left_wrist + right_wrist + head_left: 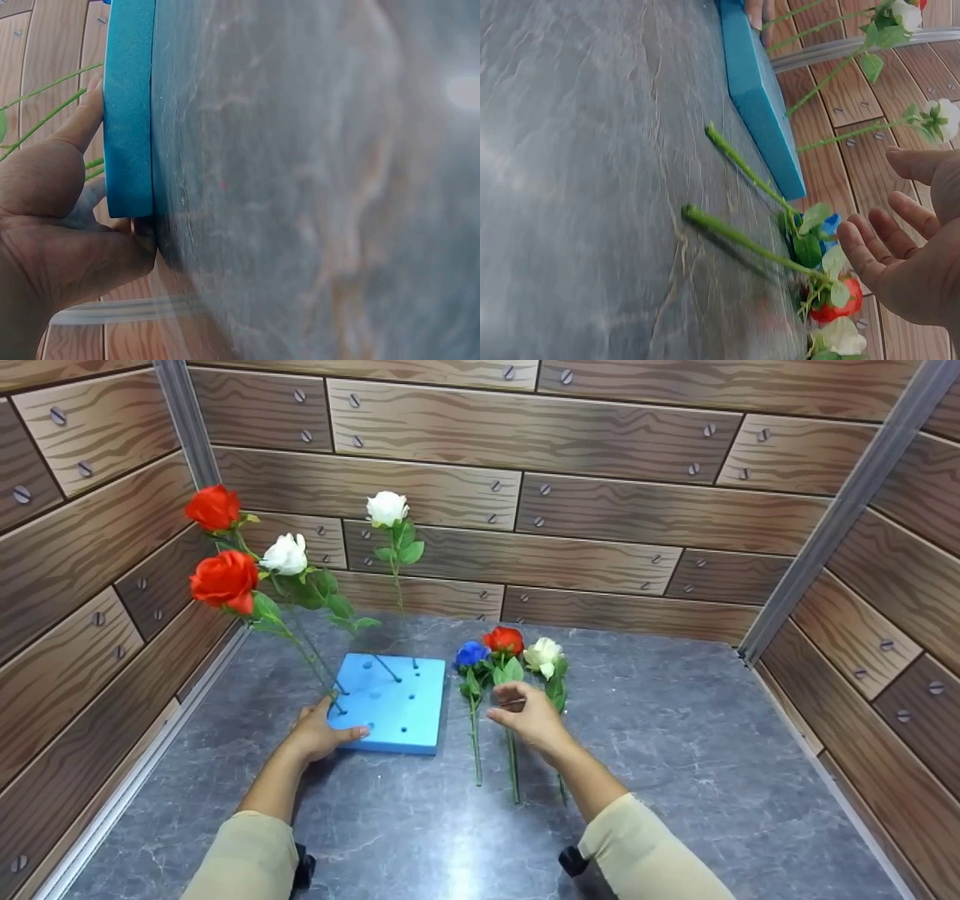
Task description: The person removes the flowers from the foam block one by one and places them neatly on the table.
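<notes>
right hand (531,718): fingers parted and gently bent, thumb well apart from them, holding nothing; it hovers over the loose stems (whether a fingertip brushes a leaf, cannot tell). left hand (319,731): grips the near left corner of the blue block (426,712), thumb laid on the top face, other fingers at the left side and partly hidden.

just right of the block, three flowers lie on the worktop (660,750), heads far, stem ends near: blue rose (472,654) on the left, loose red rose (504,640) in the middle, loose white rose (545,655) on the right.

block as holder: four stems stand in its holes. left edge, near red rose (225,581) and far red rose (213,508), both leaning left; toward the far side, leaning white rose (285,554) and more upright white rose (387,509). at least three small holes show unfilled, toward the right edge.

progress, judged from the layout: flowers are being stood in the block; four done, three left, the blue one among them. beyond all this, plank-patterned walls (420,420).
</notes>
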The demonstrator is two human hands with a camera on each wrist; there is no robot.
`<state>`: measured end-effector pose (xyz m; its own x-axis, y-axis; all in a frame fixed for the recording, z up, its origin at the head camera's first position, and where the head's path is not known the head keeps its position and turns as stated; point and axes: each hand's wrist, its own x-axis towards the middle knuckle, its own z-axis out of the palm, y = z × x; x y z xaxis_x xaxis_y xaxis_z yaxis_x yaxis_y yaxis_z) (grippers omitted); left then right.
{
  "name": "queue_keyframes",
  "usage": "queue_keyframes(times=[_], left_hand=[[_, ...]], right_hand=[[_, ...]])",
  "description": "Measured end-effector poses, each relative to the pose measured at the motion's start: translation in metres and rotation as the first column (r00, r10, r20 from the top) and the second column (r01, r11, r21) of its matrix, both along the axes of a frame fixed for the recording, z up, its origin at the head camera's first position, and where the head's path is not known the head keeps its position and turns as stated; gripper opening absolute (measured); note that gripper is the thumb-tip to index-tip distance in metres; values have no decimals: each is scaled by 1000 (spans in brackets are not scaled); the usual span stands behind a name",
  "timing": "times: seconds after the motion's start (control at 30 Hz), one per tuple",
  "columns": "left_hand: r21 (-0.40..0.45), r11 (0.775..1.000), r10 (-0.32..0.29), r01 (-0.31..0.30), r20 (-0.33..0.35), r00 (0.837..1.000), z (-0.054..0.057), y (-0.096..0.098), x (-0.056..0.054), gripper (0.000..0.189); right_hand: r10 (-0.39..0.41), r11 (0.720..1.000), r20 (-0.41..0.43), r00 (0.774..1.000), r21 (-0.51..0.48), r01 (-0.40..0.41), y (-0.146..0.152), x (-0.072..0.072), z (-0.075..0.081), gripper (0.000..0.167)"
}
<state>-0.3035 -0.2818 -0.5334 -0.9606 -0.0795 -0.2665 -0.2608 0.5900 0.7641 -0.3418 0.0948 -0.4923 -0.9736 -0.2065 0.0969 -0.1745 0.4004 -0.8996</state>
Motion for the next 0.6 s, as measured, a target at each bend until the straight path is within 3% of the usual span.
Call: queue_keyframes(times=[0.4,0.6], left_hand=[[-6,1000,9,-9,-7,1000,0,1,-3,116],[-5,1000,5,-5,-2,1000,-2,-1,-2,116]], right_hand=[[71,995,43,997,-66,-68,-34,-2,6,38],[95,992,10,995,-89,-93,-51,-5,2,39]])
